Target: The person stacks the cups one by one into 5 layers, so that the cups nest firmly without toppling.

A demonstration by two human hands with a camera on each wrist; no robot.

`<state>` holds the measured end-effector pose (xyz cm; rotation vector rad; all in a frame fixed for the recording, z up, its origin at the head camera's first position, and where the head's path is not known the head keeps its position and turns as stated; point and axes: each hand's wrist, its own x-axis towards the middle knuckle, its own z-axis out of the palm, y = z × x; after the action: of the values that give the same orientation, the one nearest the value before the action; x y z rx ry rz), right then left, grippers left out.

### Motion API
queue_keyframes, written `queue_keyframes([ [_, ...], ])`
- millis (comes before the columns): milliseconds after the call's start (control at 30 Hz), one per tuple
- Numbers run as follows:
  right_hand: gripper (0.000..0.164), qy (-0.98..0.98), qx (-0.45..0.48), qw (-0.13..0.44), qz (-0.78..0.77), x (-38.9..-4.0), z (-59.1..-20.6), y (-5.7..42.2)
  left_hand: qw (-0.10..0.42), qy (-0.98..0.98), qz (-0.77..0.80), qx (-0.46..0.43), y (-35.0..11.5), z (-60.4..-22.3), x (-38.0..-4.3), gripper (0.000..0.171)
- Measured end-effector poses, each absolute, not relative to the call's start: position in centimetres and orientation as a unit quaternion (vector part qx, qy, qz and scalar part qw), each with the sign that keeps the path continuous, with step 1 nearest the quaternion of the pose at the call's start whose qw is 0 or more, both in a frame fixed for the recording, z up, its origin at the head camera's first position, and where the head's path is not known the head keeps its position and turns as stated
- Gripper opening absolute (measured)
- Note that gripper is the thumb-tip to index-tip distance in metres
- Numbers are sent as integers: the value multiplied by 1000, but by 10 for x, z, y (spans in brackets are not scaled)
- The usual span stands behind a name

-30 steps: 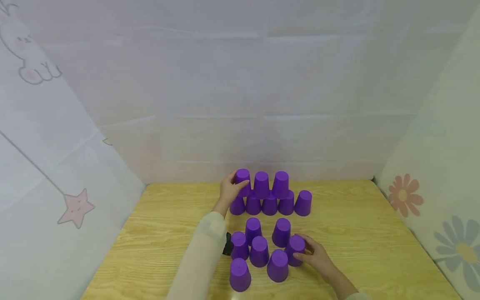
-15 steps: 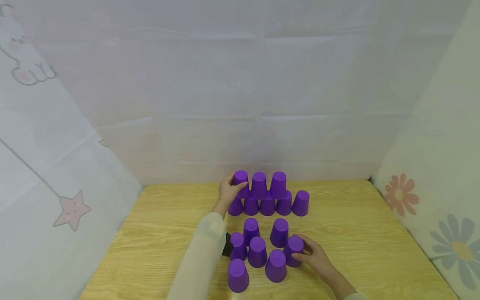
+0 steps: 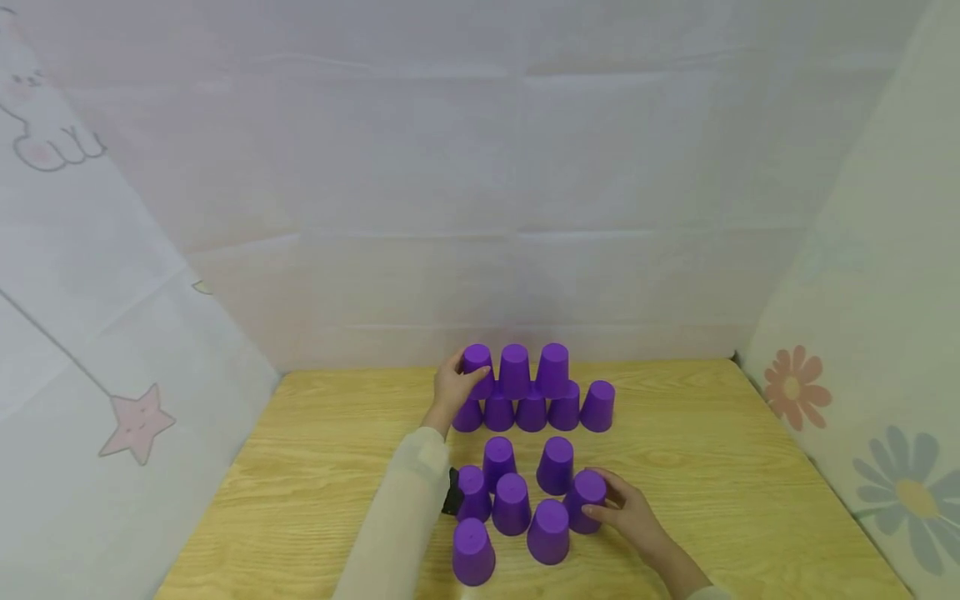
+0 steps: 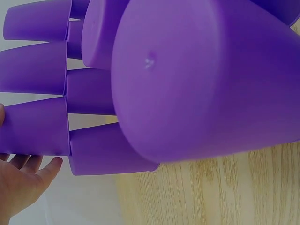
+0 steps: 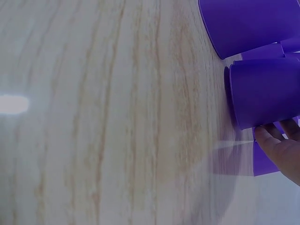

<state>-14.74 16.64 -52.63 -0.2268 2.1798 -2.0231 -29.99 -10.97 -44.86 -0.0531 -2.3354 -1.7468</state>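
Upside-down purple plastic cups form two tiers at the back of the table in the head view. My left hand (image 3: 452, 390) holds the leftmost upper cup (image 3: 477, 368) by its side, thumb in front. That cup sits over the two leftmost cups of the lower row (image 3: 531, 414). Beside it stand a middle upper cup (image 3: 514, 371) and a right upper cup (image 3: 553, 369). Nearer me, my right hand (image 3: 632, 515) grips an upside-down cup (image 3: 583, 502) at the right of a loose group. The right wrist view shows fingertips against this cup (image 5: 267, 91).
Several more upturned cups stand in front, among them a nearest left one (image 3: 473, 552) and one (image 3: 549, 533) beside the gripped cup. A cup (image 4: 187, 84) looms close to the left wrist camera. A black strap piece (image 3: 452, 492) shows at my left sleeve. Cloth walls enclose the wooden table (image 3: 322, 467).
The leftmost upper cup has come down slightly with my left hand, level with its neighbours. The right hand keeps its hold in place. The head view has shifted a little.
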Motion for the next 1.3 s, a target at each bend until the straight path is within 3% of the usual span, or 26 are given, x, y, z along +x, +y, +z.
queue_keyframes([
  [667,55,753,-106,55,-647,-158,-505,174,90,-786,-612,-8,-123,-449,-294,69],
  [1300,54,767,-143,37,-624,-173,-485,190,123,-747,-653,-13,-146,-454,-256,67],
])
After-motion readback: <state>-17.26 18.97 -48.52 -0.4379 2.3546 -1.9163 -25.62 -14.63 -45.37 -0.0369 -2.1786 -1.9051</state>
